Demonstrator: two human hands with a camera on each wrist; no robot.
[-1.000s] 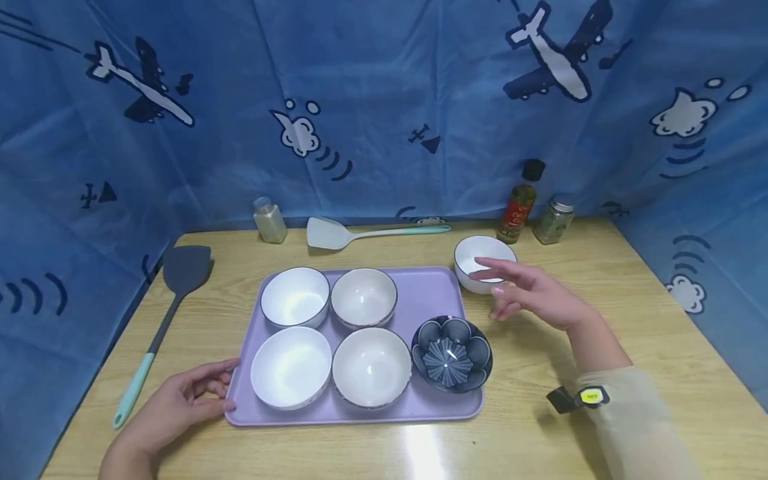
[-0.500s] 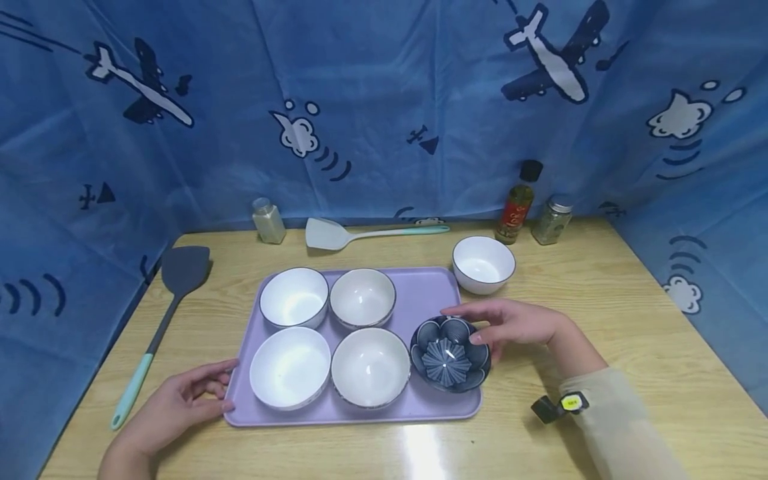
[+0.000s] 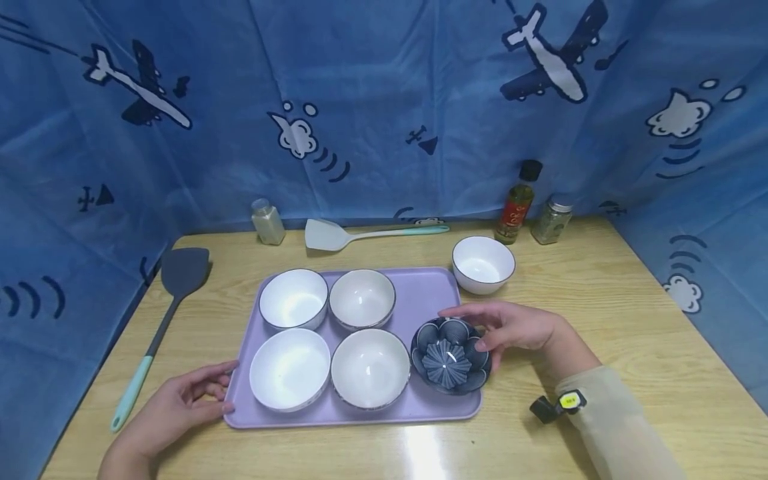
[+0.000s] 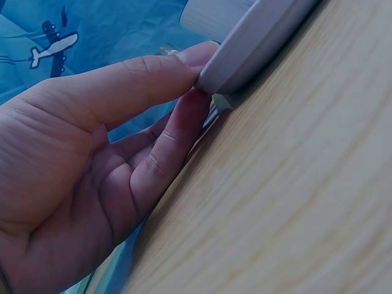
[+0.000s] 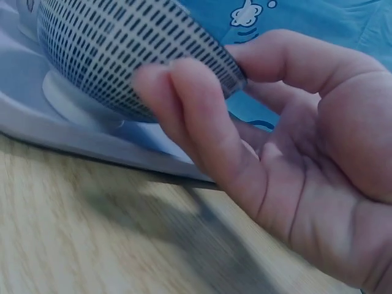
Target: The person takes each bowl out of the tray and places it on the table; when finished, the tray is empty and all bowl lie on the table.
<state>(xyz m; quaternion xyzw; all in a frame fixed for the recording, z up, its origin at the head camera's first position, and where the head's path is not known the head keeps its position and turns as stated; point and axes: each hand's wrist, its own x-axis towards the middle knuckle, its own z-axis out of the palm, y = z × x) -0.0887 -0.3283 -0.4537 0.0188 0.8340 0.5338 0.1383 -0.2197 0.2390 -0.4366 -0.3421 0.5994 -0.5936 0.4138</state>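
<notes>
A lilac tray (image 3: 426, 290) carries two rows of bowls, with white bowls (image 3: 294, 300) at the left and middle. My left hand (image 3: 180, 403) pinches the tray's left edge; thumb above and fingers below the rim show in the left wrist view. At the tray's right end a dark blue bowl (image 3: 447, 367) with a flower pattern inside overhangs the edge. My right hand (image 3: 510, 330) grips its right side, thumb at the rim and fingers along the outer wall. The right wrist view shows that wall's dashed pattern (image 5: 116, 49) and a white foot (image 5: 73, 101) over the tray.
Beyond the tray's far right corner stands another white bowl (image 3: 483, 263). Behind are a sauce bottle (image 3: 516, 210), a spice jar (image 3: 552, 220), a jar of pale powder (image 3: 268, 223) and a white spatula (image 3: 330, 235). A dark spatula (image 3: 174, 300) lies at left, before a blue curtain (image 3: 372, 100).
My right hand has come from over the far white bowl, down and left to the dark blue bowl, and now grips its rim. The left hand stays on the tray edge.
</notes>
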